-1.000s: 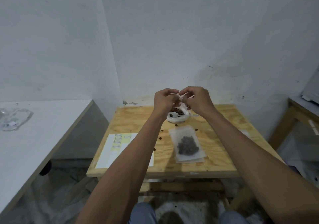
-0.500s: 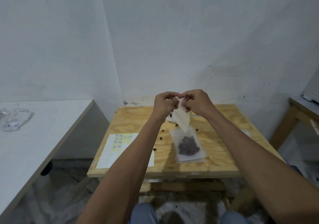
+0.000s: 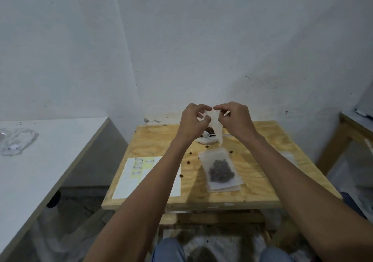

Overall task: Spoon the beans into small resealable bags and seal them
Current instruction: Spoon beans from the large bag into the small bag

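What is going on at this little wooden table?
A person is packing dark beans into small bags. Both hands, left and right, pinch the top of a small, clear, empty-looking plastic bag held up over the light plywood table, apparently working its mouth open. A small white bowl of beans with a spoon sits behind it. Nearer the person, a filled clear bag of beans lies flat on a stack of bags, and a few loose beans are scattered about.

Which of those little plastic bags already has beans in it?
The filled bag lying flat atop the stack on the wooden table; dark beans show through it. The bag pinched between left hand and right hand looks empty.
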